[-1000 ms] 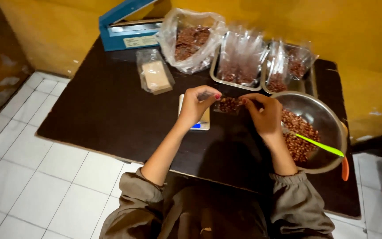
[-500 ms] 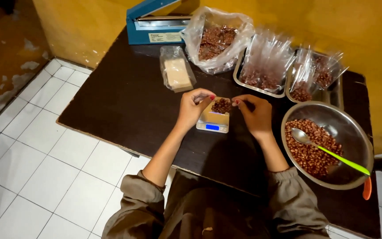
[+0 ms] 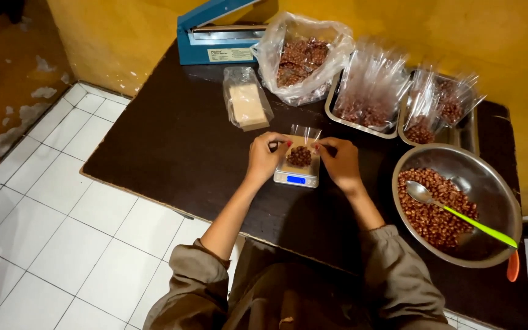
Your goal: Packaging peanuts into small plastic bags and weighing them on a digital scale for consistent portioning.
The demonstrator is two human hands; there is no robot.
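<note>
Peanut bag (image 3: 300,154) on scale (image 3: 297,173) (small, digital), left hand (image 3: 266,157), right hand (image 3: 340,161) pinching its sides

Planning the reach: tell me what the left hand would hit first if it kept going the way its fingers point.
The left hand points rightward, fingertips already at the small clear bag of nuts on the digital scale. The bag comes first, likely then the right hand.

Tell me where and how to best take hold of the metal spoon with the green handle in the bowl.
Probably grip the metal spoon's green handle from the right: it sticks up over the round steel bowl's rim, while its scoop lies in the nuts.
</note>
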